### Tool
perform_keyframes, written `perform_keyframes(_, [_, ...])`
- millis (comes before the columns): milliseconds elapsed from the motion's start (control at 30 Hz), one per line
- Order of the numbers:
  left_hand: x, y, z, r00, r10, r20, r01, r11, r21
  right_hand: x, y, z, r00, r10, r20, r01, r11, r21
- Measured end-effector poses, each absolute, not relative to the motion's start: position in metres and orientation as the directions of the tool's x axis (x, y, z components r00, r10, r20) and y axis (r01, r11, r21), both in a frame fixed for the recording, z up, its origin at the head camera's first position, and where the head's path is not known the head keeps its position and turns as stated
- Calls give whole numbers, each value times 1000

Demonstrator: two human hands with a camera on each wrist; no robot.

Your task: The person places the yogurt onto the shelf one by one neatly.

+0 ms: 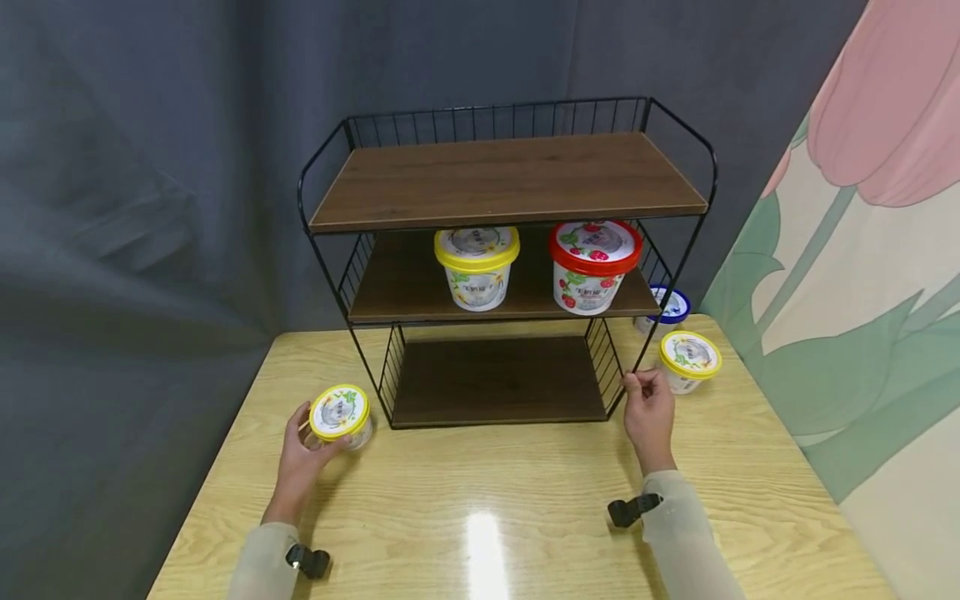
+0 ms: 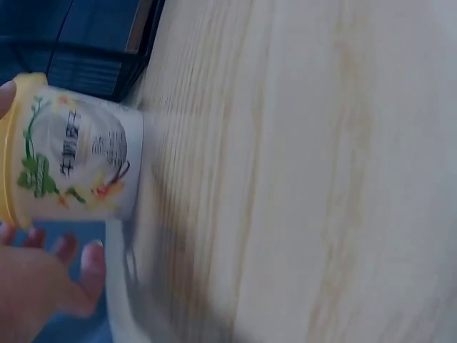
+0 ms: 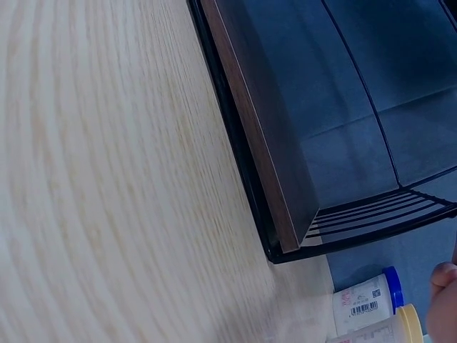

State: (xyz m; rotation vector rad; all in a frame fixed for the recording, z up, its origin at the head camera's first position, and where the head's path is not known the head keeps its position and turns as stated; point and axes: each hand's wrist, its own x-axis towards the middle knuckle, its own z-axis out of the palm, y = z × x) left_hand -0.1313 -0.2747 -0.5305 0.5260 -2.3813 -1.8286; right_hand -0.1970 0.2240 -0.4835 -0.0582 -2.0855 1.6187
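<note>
My left hand (image 1: 303, 457) is around a small white tub with a yellow lid (image 1: 340, 412), left of a metal-and-wood shelf rack (image 1: 517, 179). In the left wrist view the tub (image 2: 86, 157) shows a printed flower-and-leaf label. A thumb touches its lid on one side, and fingers lie by the other side, some apart from the wall. Level with the rack's lower right front, my right hand (image 1: 651, 417) pinches the black front post. Only part of that hand (image 3: 444, 300) appears in the right wrist view, so its grip is hidden there.
On the middle shelf (image 1: 405, 287) stand a large yellow-lidded tub (image 1: 477, 268) and a large red-lidded tub (image 1: 592, 267). Behind the right hand are a blue-lidded tub (image 1: 671, 306) and another small yellow-lidded tub (image 1: 688, 360). A dark curtain (image 1: 150, 208) hangs behind the wooden table (image 1: 450, 492).
</note>
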Motion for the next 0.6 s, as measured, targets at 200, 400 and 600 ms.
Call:
perform_keyframes(200, [-137, -246, -532, -893, -449, -21, -204, 363, 909, -199, 227, -482, -844, 365, 392, -290, 302, -908])
perform_keyframes(400, [-133, -238, -530, -804, -593, 39, -225, 365, 904, -201, 223, -487, -872, 315, 375, -283, 299, -911])
perform_keyframes(600, [-122, -245, -517, -809, -587, 12, -223, 327, 918, -213, 231, -510, -870, 349, 347, -247, 302, -921])
